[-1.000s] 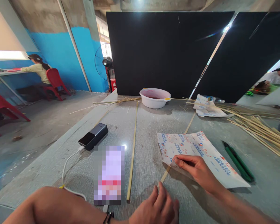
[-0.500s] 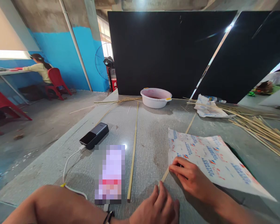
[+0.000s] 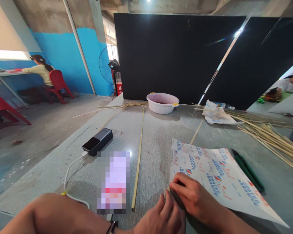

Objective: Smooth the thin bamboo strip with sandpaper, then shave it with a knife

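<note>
Your left hand (image 3: 161, 213) pinches a bamboo strip (image 3: 197, 131); just beside, your right hand (image 3: 194, 195) grips a sandpaper sheet (image 3: 210, 172) lying over it.

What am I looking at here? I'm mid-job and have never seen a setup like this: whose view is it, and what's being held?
There is no machine: one camera on a person's head looks forward and down while they work bare-handed. The left hand pinches a thin pale strip. The right hand grips the near-left part of a sheet printed COATED ABRASIVE; whether it wraps the strip is hidden. On the grey table are also a second strip, a black device, a pixelated screen, a green object, a bundle of strips and a white basin.
</note>
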`<state>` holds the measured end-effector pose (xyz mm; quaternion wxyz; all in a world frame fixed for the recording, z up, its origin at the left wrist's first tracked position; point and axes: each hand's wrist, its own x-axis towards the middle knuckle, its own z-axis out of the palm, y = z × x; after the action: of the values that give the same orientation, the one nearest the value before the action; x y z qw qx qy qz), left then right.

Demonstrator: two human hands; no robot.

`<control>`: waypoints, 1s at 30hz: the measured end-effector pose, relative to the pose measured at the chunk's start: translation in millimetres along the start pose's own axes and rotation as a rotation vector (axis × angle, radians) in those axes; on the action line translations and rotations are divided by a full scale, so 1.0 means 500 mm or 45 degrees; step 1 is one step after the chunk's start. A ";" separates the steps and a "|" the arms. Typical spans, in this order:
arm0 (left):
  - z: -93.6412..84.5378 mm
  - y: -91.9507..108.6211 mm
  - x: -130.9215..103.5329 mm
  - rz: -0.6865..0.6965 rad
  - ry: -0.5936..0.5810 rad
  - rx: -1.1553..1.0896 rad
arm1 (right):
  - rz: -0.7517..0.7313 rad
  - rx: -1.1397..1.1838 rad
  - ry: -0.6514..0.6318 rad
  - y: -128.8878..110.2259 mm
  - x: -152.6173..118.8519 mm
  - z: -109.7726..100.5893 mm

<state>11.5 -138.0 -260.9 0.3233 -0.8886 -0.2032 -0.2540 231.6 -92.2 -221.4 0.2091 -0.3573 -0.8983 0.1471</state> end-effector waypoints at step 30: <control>-0.003 -0.004 -0.001 0.081 -0.065 0.025 | -0.010 -0.009 0.006 -0.001 0.004 0.001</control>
<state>9.5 -137.9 -259.5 0.3346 -0.8976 -0.1855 -0.2188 229.5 -91.0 -221.1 0.2107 -0.3547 -0.8997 0.1423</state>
